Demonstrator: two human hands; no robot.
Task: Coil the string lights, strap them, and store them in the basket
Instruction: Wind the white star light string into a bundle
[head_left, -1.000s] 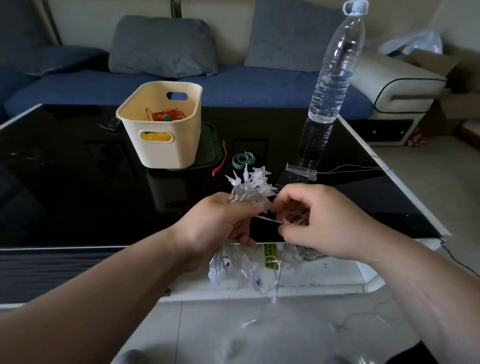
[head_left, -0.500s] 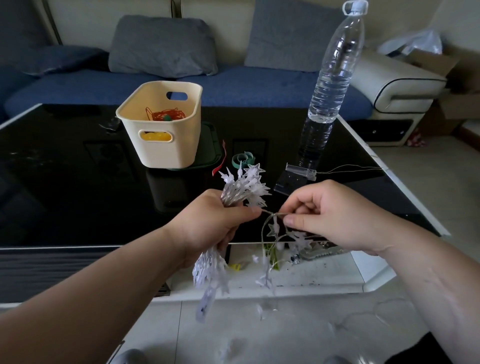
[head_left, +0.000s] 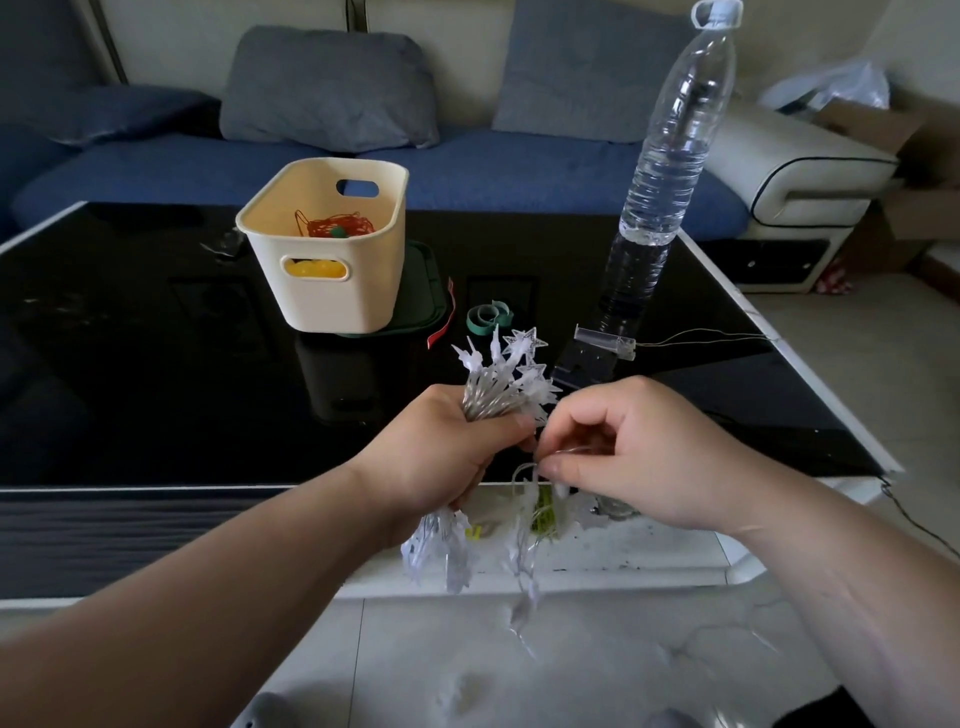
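While the left hand (head_left: 441, 462) grips a gathered bundle of star-shaped string lights (head_left: 506, 379) in a closed fist, the right hand (head_left: 639, 457) pinches a loose strand of the same lights between thumb and forefinger, just beside the left fingers. White stars fan out above the left fist. More stars and wire hang below both hands, in front of the near edge of the black glass coffee table (head_left: 156, 364). A clear battery case (head_left: 605, 343) lies on the glass beyond the hands, with a thin wire (head_left: 701, 340) running from it toward the table's right edge. Near it a tall clear water bottle (head_left: 670, 171) stands upright. A curled green strap (head_left: 488, 317) lies between the bundle and the cream plastic basket (head_left: 337, 296), which sits on a dark green tray (head_left: 428, 291) farther back and to the left. Inside the basket are a tangle of orange wire (head_left: 332, 226) and something yellow, seen through the handle slot. A red strip (head_left: 441, 322) lies by the tray's right side. Behind the table is a blue sofa (head_left: 467, 171) with grey cushions (head_left: 327, 88).
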